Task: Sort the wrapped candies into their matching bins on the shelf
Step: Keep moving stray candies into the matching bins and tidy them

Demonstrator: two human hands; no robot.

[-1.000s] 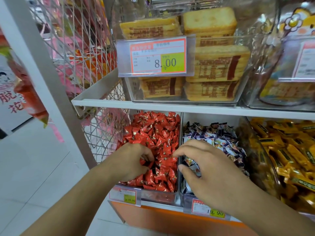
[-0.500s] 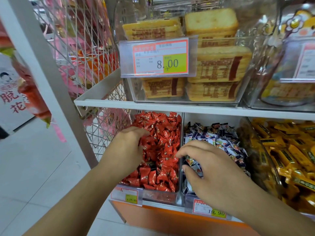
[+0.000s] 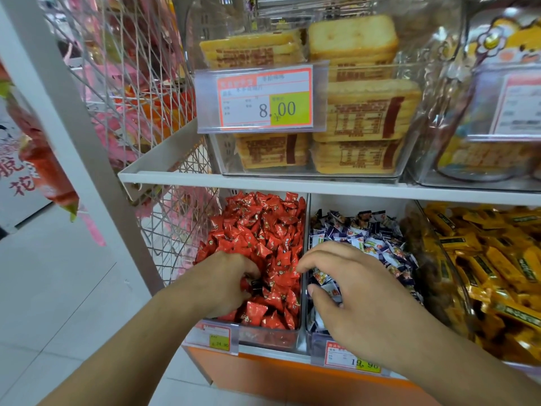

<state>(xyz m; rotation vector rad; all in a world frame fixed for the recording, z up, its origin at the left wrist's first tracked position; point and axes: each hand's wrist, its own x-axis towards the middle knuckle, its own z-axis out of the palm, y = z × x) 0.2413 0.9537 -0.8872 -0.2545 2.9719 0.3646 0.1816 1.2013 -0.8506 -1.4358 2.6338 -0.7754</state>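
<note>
A clear bin [image 3: 272, 339] on the lower shelf is full of red wrapped candies [image 3: 263, 230]. My left hand [image 3: 222, 284] is dug into its front part, fingers curled around a dark-wrapped candy [image 3: 255, 284] that stands out among the red ones. The neighbouring bin holds blue-and-white wrapped candies [image 3: 377, 244]. My right hand [image 3: 354, 291] rests clawed over them, thumb apart from the fingers with candies in between; whether it grips any is hidden. A third bin to the right holds yellow wrapped candies [image 3: 491, 259].
The white upper shelf [image 3: 292, 183] hangs just above the bins and carries clear boxes of biscuit packs [image 3: 360, 109] behind a price tag [image 3: 263, 98]. A wire mesh side panel [image 3: 172, 230] and a white post [image 3: 73, 118] stand to the left. Price labels [image 3: 218, 336] front the bins.
My left hand came down from the middle of the red pile toward the bin's front and closed on the dark candy. My right hand has hardly moved.
</note>
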